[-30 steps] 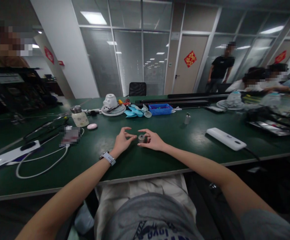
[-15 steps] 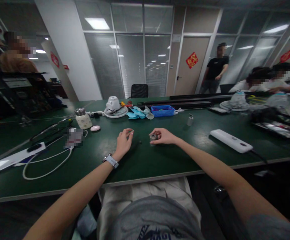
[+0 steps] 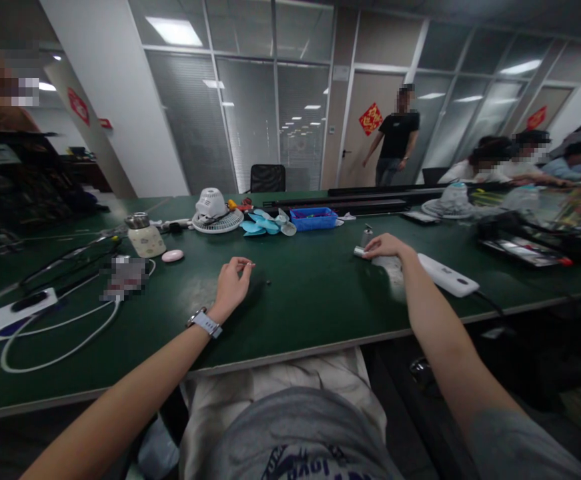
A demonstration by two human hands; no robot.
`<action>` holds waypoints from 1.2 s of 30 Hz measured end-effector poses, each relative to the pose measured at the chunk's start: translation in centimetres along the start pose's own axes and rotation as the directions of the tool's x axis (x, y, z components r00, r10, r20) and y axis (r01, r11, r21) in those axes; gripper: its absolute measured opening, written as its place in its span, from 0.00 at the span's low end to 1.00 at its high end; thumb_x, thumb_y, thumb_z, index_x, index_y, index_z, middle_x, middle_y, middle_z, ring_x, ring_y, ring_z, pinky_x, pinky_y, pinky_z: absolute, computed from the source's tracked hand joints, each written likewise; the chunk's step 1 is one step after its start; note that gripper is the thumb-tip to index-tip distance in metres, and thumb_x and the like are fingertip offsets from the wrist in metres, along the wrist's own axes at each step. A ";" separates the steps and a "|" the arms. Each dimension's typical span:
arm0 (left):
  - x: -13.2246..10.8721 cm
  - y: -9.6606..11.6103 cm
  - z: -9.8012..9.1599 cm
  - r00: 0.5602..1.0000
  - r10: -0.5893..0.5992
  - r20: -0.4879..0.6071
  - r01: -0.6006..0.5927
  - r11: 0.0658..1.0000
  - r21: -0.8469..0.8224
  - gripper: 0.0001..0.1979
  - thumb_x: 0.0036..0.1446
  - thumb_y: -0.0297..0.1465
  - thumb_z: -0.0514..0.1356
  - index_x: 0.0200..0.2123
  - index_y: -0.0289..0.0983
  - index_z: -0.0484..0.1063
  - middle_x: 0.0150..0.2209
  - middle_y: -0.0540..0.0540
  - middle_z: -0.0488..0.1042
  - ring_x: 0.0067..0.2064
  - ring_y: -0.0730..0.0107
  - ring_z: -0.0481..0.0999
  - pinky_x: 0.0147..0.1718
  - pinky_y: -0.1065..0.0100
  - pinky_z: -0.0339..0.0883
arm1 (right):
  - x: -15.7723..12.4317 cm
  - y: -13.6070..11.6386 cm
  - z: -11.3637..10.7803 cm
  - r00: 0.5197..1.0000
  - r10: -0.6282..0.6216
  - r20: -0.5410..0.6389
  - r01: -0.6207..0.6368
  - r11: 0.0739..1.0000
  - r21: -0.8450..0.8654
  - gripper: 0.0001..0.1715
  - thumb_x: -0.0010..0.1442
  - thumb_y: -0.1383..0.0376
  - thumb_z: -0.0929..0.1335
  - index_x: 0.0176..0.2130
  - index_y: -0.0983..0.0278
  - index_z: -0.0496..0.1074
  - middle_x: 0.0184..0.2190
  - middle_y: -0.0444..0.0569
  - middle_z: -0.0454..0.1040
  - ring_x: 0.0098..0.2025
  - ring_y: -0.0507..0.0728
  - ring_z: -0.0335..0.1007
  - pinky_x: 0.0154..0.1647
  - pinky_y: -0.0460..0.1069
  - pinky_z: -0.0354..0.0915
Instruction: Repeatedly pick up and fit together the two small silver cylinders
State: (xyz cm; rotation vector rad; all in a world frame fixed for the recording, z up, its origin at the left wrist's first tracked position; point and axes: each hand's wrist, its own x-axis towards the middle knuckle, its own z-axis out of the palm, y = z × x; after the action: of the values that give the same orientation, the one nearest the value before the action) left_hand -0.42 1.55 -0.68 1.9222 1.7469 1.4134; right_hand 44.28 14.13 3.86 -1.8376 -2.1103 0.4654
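My right hand (image 3: 385,246) reaches out to the right over the green table (image 3: 310,300) and grips a small silver cylindrical part (image 3: 359,252) against the tabletop. A small metal piece (image 3: 367,235) stands just behind it. My left hand (image 3: 233,281) rests near the middle of the table, thumb and fingers pinched on something tiny I cannot make out. A tiny dark speck (image 3: 269,282) lies on the table to its right. A watch (image 3: 204,322) sits on my left wrist.
A white power strip (image 3: 445,275) lies right of my right hand. At the back are a white fan (image 3: 214,212), blue fan blades (image 3: 263,225), a blue tray (image 3: 313,218) and a cream jar (image 3: 144,235). White cables (image 3: 60,337) lie left. People sit far right; one stands by the door.
My right hand has carried the silver part from the table's middle out to the right, beside the power strip. My left hand stayed, still pinched.
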 end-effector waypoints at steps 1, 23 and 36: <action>0.0 0.0 0.0 1.000 -0.001 -0.001 0.001 1.000 -0.005 0.09 0.62 0.36 0.53 0.41 0.39 0.68 0.43 0.41 0.80 0.48 0.57 0.76 0.48 0.56 0.65 | -0.1 0.3 0.0 1.000 0.004 -0.012 -0.003 1.000 0.009 0.21 0.41 0.55 0.76 0.36 0.62 0.82 0.30 0.46 0.80 0.37 0.58 0.76 0.43 0.49 0.68; 0.0 0.0 0.1 1.000 -0.004 0.014 0.004 1.000 0.016 0.08 0.62 0.35 0.54 0.41 0.39 0.66 0.42 0.40 0.81 0.47 0.57 0.77 0.47 0.56 0.65 | -0.5 1.7 -1.4 0.921 0.161 -0.355 -0.228 0.961 -0.156 0.38 0.50 0.70 0.71 0.60 0.68 0.68 0.42 0.54 0.79 0.46 0.58 0.75 0.50 0.49 0.68; -0.1 -0.2 0.1 1.000 0.009 0.021 -0.010 0.999 0.035 0.07 0.62 0.34 0.54 0.41 0.40 0.66 0.40 0.42 0.81 0.45 0.57 0.77 0.47 0.56 0.64 | 0.0 3.0 -1.2 0.885 0.272 -0.379 -0.359 0.915 -0.182 0.38 0.46 0.71 0.69 0.58 0.61 0.71 0.44 0.54 0.78 0.44 0.61 0.75 0.45 0.52 0.70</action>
State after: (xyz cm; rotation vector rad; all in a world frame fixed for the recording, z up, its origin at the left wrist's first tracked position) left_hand -0.44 1.58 -0.88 1.9580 1.7680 1.3699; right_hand 47.46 14.56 3.62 -2.2294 -1.6956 -0.0651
